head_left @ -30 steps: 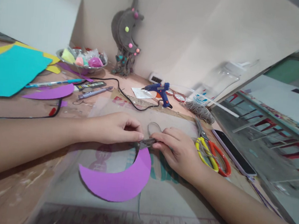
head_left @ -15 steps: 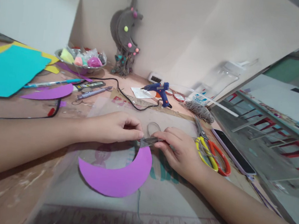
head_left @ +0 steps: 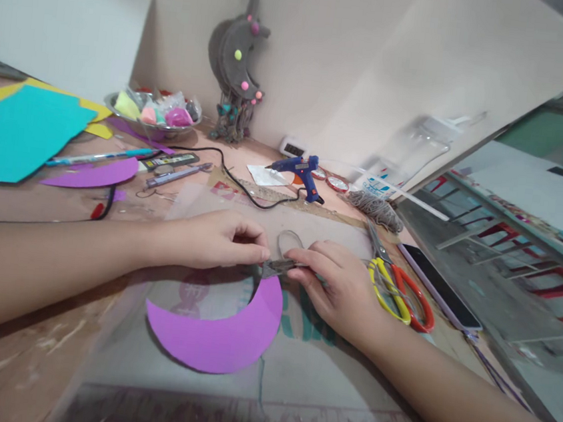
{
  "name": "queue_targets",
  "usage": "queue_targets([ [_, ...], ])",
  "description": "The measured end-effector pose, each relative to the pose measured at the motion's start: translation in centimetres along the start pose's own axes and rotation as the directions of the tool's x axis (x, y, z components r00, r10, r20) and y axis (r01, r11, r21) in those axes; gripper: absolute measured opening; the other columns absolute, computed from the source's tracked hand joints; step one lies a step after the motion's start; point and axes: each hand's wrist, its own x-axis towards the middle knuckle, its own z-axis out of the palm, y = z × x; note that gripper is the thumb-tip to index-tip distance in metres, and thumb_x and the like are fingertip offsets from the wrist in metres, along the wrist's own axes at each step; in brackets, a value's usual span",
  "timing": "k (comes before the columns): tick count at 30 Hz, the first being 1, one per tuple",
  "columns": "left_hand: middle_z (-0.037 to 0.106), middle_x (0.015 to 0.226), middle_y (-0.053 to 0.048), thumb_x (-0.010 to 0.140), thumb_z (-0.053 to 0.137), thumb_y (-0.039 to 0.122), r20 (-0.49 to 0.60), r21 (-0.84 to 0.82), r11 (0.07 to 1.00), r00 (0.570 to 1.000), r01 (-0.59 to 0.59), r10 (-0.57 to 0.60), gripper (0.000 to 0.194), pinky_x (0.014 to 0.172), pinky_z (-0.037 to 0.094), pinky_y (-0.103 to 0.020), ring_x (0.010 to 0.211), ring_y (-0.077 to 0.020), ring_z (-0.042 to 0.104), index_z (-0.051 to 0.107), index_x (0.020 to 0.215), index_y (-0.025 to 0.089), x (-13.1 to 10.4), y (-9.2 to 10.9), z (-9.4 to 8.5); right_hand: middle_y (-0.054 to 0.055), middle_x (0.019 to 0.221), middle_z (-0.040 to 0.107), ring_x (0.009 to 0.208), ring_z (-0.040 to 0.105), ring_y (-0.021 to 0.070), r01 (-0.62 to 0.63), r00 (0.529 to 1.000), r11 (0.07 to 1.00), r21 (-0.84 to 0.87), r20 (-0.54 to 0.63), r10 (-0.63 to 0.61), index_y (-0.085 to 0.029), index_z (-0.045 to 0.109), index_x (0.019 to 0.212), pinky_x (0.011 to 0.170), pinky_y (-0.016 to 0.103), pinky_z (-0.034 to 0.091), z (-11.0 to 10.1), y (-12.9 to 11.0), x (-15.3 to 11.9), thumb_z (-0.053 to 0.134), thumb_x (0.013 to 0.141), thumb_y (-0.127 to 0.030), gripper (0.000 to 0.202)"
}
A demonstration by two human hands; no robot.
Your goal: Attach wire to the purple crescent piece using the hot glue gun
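A purple paper crescent (head_left: 220, 339) hangs in front of me, with grey yarn (head_left: 275, 268) wound around its upper right tip. My left hand (head_left: 221, 237) pinches that tip between thumb and forefinger. On the other side, my right hand (head_left: 337, 277) is closed on the grey yarn, close against the wrapped part. A loop of the yarn stands up between the two hands. Scissors (head_left: 400, 291) with yellow and red handles lie just right of my right hand, yarn strands across their handles.
A blue glue gun (head_left: 300, 170) and a grey yarn skein (head_left: 376, 209) lie at the back. A phone (head_left: 439, 285) rests by the right edge. Turquoise sheets (head_left: 22, 133), pens and a metal bowl (head_left: 154, 127) are on the left. A grey crescent ornament (head_left: 234, 58) hangs on the wall.
The purple crescent has swung slightly to the left at its lower part. My right hand has shifted a touch left; both hands keep their hold.
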Motion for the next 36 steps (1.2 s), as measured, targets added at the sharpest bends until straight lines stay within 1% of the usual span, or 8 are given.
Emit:
queue_targets([
  [4,0.046,0.061,0.004,0.084,0.046,0.039,0.013,0.000,1.000,1.000,0.000,0.000,0.026,0.050,0.032,-0.019,0.054,-0.0091,0.044,0.054,0.075,0.017,0.04,-0.06,-0.05,0.004,0.075,0.058,0.069,0.052,0.0157,-0.006,1.000,1.000,-0.005,0.005,0.006,-0.016,0.061,0.100,0.063,0.027,0.038,0.05,-0.08,-0.05,0.047,0.092,-0.031,0.022],
  [8,0.045,0.061,0.004,0.084,0.047,0.038,0.011,0.016,0.999,1.000,-0.029,0.029,0.025,0.051,0.032,-0.019,0.055,-0.0092,0.044,0.055,0.073,0.017,0.09,-0.15,-0.06,0.004,0.076,0.058,0.071,0.052,0.0160,0.001,1.000,1.000,-0.027,0.024,0.000,-0.017,0.061,0.101,0.064,0.028,0.037,0.04,-0.08,-0.10,0.047,0.091,-0.031,0.022],
  [15,0.044,0.060,0.005,0.084,0.048,0.037,0.001,0.022,0.999,1.000,-0.027,0.027,0.025,0.051,0.032,-0.019,0.056,-0.0086,0.042,0.054,0.072,0.016,0.07,0.01,-0.01,0.003,0.069,0.057,0.065,0.048,0.0151,0.042,0.999,0.998,-0.055,-0.002,-0.042,-0.015,0.063,0.096,0.060,0.027,0.035,-0.05,-0.12,0.19,0.046,0.092,-0.030,0.023],
  [20,0.045,0.061,0.004,0.085,0.046,0.038,0.008,0.036,0.999,1.000,-0.026,0.025,0.025,0.051,0.033,-0.019,0.056,-0.0090,0.043,0.055,0.075,0.017,0.07,-0.13,-0.03,0.004,0.069,0.058,0.065,0.050,0.0151,0.044,0.999,0.998,-0.047,0.014,-0.043,-0.013,0.064,0.095,0.059,0.027,0.036,-0.03,-0.13,0.19,0.045,0.093,-0.030,0.025],
  [26,0.046,0.061,0.005,0.085,0.047,0.034,-0.002,0.025,0.999,0.999,-0.043,0.043,0.023,0.050,0.034,-0.018,0.055,-0.0080,0.043,0.054,0.073,0.015,-0.02,0.17,0.07,0.004,0.070,0.057,0.065,0.050,0.0150,0.031,0.999,0.999,-0.007,0.027,-0.031,-0.014,0.062,0.097,0.059,0.026,0.036,-0.07,-0.10,0.06,0.041,0.094,-0.031,0.027],
  [30,0.047,0.060,0.005,0.085,0.046,0.035,-0.006,0.014,0.999,0.999,-0.037,0.037,0.024,0.047,0.033,-0.017,0.053,-0.0075,0.043,0.055,0.074,0.015,-0.06,0.20,0.15,0.005,0.072,0.056,0.066,0.050,0.0151,0.005,1.000,1.000,0.027,0.006,-0.005,-0.013,0.061,0.100,0.061,0.026,0.037,-0.17,-0.03,-0.08,0.042,0.093,-0.031,0.027],
  [36,0.050,0.061,0.004,0.085,0.047,0.033,-0.024,0.053,0.995,0.996,-0.088,0.089,0.024,0.051,0.034,-0.018,0.056,-0.0078,0.045,0.057,0.074,0.014,0.07,-0.02,0.13,0.004,0.072,0.055,0.067,0.049,0.0151,0.023,1.000,1.000,0.021,0.014,-0.023,-0.014,0.060,0.102,0.061,0.026,0.036,-0.01,0.01,-0.10,0.044,0.093,-0.031,0.026],
])
